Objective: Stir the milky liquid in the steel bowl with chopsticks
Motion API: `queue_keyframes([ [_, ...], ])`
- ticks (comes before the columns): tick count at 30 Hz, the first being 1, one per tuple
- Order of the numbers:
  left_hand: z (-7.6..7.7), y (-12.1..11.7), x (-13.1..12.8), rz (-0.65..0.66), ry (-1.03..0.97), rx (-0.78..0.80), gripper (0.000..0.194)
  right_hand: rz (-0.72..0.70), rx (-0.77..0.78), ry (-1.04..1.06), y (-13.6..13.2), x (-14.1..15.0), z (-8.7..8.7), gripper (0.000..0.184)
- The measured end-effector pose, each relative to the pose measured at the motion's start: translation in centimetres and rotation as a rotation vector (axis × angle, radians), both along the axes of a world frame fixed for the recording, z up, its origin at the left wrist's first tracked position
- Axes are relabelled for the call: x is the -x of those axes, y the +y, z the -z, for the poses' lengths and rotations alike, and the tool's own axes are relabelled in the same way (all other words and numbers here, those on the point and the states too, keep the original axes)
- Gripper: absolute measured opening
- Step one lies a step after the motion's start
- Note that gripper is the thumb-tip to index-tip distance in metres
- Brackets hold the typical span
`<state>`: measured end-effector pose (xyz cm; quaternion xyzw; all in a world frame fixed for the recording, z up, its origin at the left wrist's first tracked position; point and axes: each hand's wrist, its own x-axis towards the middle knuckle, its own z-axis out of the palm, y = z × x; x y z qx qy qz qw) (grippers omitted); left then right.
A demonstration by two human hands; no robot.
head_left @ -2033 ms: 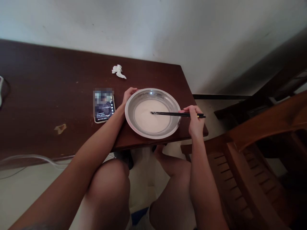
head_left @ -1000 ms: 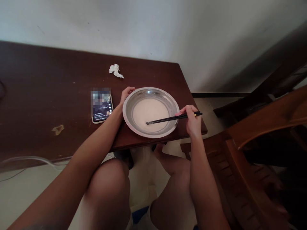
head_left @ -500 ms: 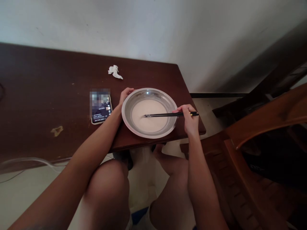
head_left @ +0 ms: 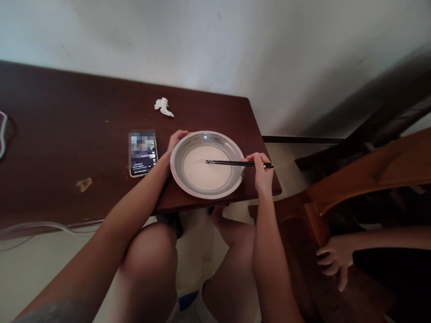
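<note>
A wide stainless steel basin (head_left: 205, 138) sits near the front right of the dark table, holding a pale, milky liquid (head_left: 204, 176). My left hand (head_left: 174, 141) is closed around the basin's left side, its fingers partly hidden by the rim. With my right hand (head_left: 263, 174) I grip a pair of black chopsticks (head_left: 227, 163) near their upper ends. The chopsticks lie across the right rim, tips dipping into the liquid around the middle. My right hand is just outside the basin's right edge.
Left of my left forearm lies a phone (head_left: 144, 163) with its screen lit. Crumpled tissue (head_left: 164, 106) and a small brownish scrap (head_left: 84, 184) lie on the table (head_left: 111, 105). At right, another person's hand (head_left: 336, 258) reaches over a wooden chair (head_left: 377, 166).
The chopstick tips have shifted slightly in the liquid, within my right hand's grip. Another person's arm and hand have come into view at the right. The view has shifted a little.
</note>
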<state>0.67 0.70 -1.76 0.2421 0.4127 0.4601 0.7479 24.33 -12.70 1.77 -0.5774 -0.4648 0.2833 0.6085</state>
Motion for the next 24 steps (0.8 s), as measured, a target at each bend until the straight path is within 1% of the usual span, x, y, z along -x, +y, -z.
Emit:
queue_keyframes([
  [2, 0.0, 0.1, 0.0, -0.011, 0.013, 0.002, 0.035, 0.075, -0.008, 0.057, 0.2, -0.5, 0.1, 0.029],
  [3, 0.0, 0.1, 0.0, -0.011, 0.017, -0.001, 0.034, 0.078, -0.004, 0.076, 0.2, -0.6, 0.1, 0.030],
  [4, 0.1, 0.1, 0.0, -0.007, 0.019, -0.005, 0.033, 0.054, 0.009, 0.082, 0.1, -0.7, 0.2, 0.030],
  [7, 0.4, 0.2, 0.1, -0.003, 0.018, -0.029, 0.028, -0.107, 0.059, 0.045, -0.1, -0.2, 0.2, 0.027],
  [9, 0.5, 0.2, 0.2, -0.004, 0.015, -0.044, 0.025, -0.158, 0.061, 0.007, -0.2, 0.0, 0.1, 0.025],
  [10, 0.6, 0.2, 0.2, -0.002, 0.014, -0.044, 0.025, -0.139, 0.047, -0.008, -0.1, 0.0, 0.1, 0.026],
  [12, 0.5, 0.2, 0.2, 0.012, 0.009, -0.032, 0.026, -0.035, 0.019, -0.010, -0.1, -0.3, 0.1, 0.028],
  [14, 0.5, 0.2, 0.2, 0.023, 0.009, -0.023, 0.027, 0.055, 0.012, 0.039, 0.0, -0.6, 0.2, 0.031],
  [15, 0.5, 0.2, 0.2, 0.023, 0.011, -0.025, 0.027, 0.065, 0.018, 0.062, 0.0, -0.6, 0.2, 0.032],
  [16, 0.5, 0.2, 0.2, 0.019, 0.015, -0.032, 0.027, 0.048, 0.027, 0.074, -0.1, -0.5, 0.3, 0.032],
  [20, 0.4, 0.0, 0.3, 0.022, 0.010, -0.064, 0.027, -0.120, 0.048, 0.021, -0.1, 0.4, 0.2, 0.028],
  [22, 0.3, -0.1, 0.3, 0.040, -0.009, -0.062, 0.030, -0.107, 0.019, -0.027, 0.0, 0.4, 0.2, 0.028],
  [24, 0.2, -0.1, 0.2, 0.045, -0.020, -0.053, 0.033, -0.012, -0.013, -0.026, 0.1, 0.1, 0.2, 0.030],
])
